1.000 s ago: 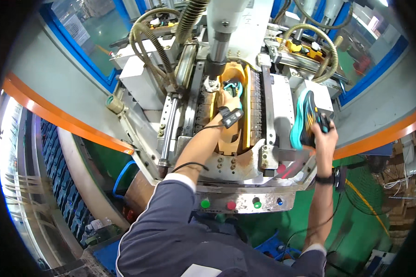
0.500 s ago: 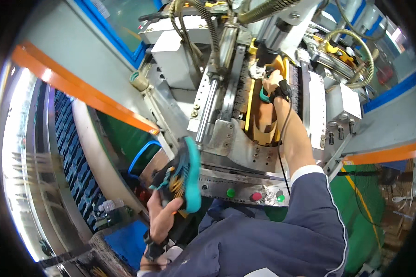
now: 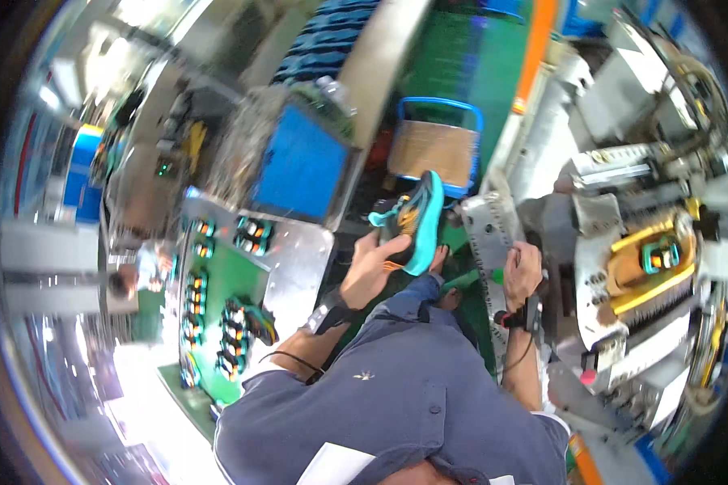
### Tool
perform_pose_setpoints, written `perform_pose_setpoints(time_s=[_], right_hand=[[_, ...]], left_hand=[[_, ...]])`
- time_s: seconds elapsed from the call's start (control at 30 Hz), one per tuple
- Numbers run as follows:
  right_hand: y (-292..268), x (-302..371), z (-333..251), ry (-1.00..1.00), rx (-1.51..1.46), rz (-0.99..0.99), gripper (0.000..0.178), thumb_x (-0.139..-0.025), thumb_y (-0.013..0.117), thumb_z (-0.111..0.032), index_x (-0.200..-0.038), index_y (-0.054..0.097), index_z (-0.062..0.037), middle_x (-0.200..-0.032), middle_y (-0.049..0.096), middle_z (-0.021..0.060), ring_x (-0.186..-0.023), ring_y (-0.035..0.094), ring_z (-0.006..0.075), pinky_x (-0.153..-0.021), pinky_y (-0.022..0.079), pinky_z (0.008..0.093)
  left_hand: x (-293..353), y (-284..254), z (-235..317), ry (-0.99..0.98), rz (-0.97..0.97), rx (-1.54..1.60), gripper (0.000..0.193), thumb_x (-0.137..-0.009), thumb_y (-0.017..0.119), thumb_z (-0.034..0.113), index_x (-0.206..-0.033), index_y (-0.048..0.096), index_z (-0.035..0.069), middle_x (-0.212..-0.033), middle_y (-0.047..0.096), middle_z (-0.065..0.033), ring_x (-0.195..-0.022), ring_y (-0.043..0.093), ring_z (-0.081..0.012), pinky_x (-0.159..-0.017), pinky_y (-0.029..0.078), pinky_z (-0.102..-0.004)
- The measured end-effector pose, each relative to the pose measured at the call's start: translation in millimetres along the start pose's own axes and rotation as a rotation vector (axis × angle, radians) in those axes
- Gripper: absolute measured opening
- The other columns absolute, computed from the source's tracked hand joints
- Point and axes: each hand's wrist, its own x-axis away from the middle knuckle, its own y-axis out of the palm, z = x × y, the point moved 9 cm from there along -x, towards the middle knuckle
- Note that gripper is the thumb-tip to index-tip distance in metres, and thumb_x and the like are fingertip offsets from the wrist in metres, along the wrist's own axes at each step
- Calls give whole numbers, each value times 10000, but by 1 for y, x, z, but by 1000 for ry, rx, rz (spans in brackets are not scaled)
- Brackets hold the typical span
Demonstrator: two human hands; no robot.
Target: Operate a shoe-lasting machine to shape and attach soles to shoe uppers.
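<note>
My left hand (image 3: 368, 271) grips a shoe (image 3: 423, 222) with a black upper, orange and teal details and a thick teal sole. Its thumb lies over the heel end, and the sole faces right. My right hand (image 3: 523, 271) is closed at the metal button panel (image 3: 487, 234), its fingers curled beside a green button (image 3: 497, 276). Nothing shows in that hand. To its right, a second shoe (image 3: 662, 255) of the same kind sits in the yellow-edged cradle (image 3: 623, 271) of the machine, apart from both hands.
A blue-framed cart (image 3: 433, 149) with a brown board stands beyond the held shoe. Left of it is a box with a blue top (image 3: 299, 166). Several similar shoes (image 3: 234, 335) stand in rows at the left, by a metal table (image 3: 299, 267). A red button (image 3: 588, 377) shows on the machine.
My right hand has left the shoe inside the machine and come back to the button panel. My left hand still holds its shoe. The view has swung left.
</note>
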Motion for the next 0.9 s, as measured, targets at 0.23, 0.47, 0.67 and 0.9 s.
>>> perform_pose_setpoints(time_s=[0.23,0.47,0.67,0.9], right_hand=[[81,29,50,-288,105,19,116,-821,629,-62,-930,666,-48,-879,656,158,-849,619,351,-775,495,429],[78,-43,-4,-135,13,-115,196,-846,625,-66,-1034,647,-17,-900,641,125,-761,601,230,-687,486,325],[99,-167,-239,-481,-377,-22,135,-913,612,-86,-1021,639,-8,-938,647,87,-781,580,171,-660,464,291],[181,-195,-637,-1076,-122,-123,157,-883,639,-62,-1037,648,-33,-985,659,79,-829,606,179,-694,478,288]], left_hand=[[46,-133,-46,75,306,-3,365,-851,677,57,-1153,564,-114,-1088,645,-131,-954,630,-207,-864,499,-336],[119,-322,-50,185,852,252,298,-808,726,71,-1052,622,-63,-945,680,-121,-790,671,-224,-696,568,-364],[138,-505,-59,114,1268,235,347,-741,755,106,-1036,621,-20,-909,672,-128,-789,683,-259,-671,573,-434],[143,-633,0,272,1349,189,533,-732,676,158,-1191,496,-45,-1060,648,-223,-1024,641,-336,-876,508,-417]])
